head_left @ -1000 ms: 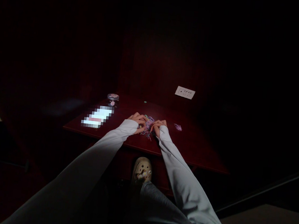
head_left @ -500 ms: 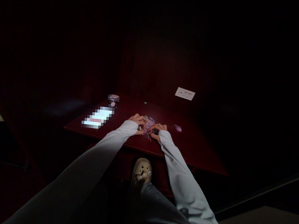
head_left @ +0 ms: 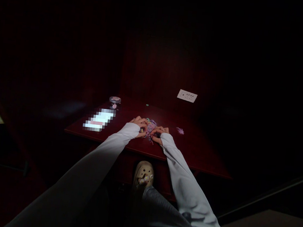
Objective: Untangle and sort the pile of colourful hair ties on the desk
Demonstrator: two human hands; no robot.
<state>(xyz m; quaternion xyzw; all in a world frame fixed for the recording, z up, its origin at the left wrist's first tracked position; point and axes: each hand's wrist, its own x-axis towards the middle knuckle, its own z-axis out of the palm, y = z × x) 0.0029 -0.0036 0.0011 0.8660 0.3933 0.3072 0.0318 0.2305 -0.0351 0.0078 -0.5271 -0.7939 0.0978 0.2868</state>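
A loose pile of small, thin hair ties (head_left: 151,126), mostly purple and pink with a few green and yellow, lies on the dark red table (head_left: 126,143). At its left side my left hand (head_left: 139,123) has its fingers bent into the pile, thumb nearer me. From the right, my right hand (head_left: 161,132) reaches in with curled fingers, thumb and forefinger close together at the pile. Whatever sits between the fingertips is too small and dim to make out. Farther right is a smaller cluster of purple hair ties (head_left: 180,130).
A clear round jar (head_left: 114,102) stands at the back left, behind a bright, pixelated flat rectangle (head_left: 99,119). One green hair tie (head_left: 147,104) lies near the back. A white socket plate (head_left: 187,96) is on the rear panel. Below the table edge shows a beige clog (head_left: 144,172).
Both hands stay at the pile, with only slight finger movement. The whole view has shifted very slightly.
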